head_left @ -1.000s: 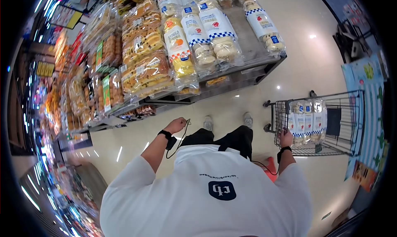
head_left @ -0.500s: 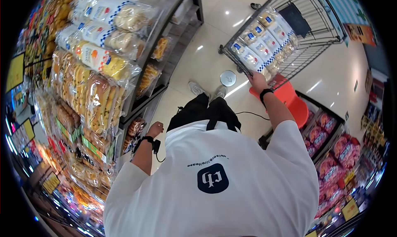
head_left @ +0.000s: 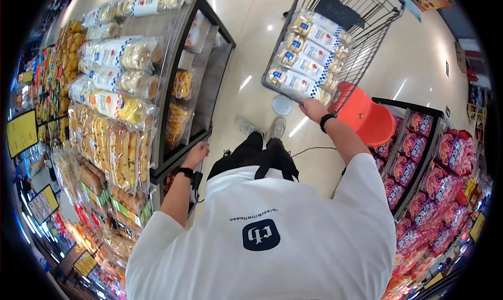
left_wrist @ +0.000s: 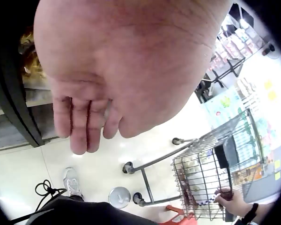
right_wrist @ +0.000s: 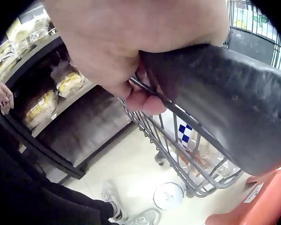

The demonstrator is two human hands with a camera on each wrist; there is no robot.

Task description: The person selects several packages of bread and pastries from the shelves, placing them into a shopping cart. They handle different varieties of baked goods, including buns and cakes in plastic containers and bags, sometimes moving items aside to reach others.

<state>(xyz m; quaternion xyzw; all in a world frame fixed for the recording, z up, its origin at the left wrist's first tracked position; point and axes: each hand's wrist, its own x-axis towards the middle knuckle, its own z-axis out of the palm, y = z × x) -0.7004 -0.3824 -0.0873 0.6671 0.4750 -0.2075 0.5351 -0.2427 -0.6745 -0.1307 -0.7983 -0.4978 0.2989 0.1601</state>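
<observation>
My right hand [head_left: 313,109] grips the near end of a wire shopping cart [head_left: 369,62]. In the right wrist view, its fingers [right_wrist: 143,104] curl round the metal rim beside a dark, smooth panel [right_wrist: 215,98]. Several clear packs of pale round buns [head_left: 310,48], with white labels and blue checks, lie side by side in the cart. My left hand [head_left: 197,154] hangs loosely beside the bread shelf, holding nothing. The left wrist view shows its palm [left_wrist: 122,56] with relaxed fingers.
Bagged bread [head_left: 123,153] and more bun packs [head_left: 120,52] crowd the shelf [head_left: 162,85] on the left. An orange-red plastic seat [head_left: 374,124] stands right by the cart. Behind it is a rack of pink packets [head_left: 403,169]. A round floor plate [head_left: 282,105] lies near my shoes.
My view has turned, bringing the shelf along my left and the pink packets into sight. The cart has swung in front of me, right hand still on it. The left fingers no longer meet the thin cord.
</observation>
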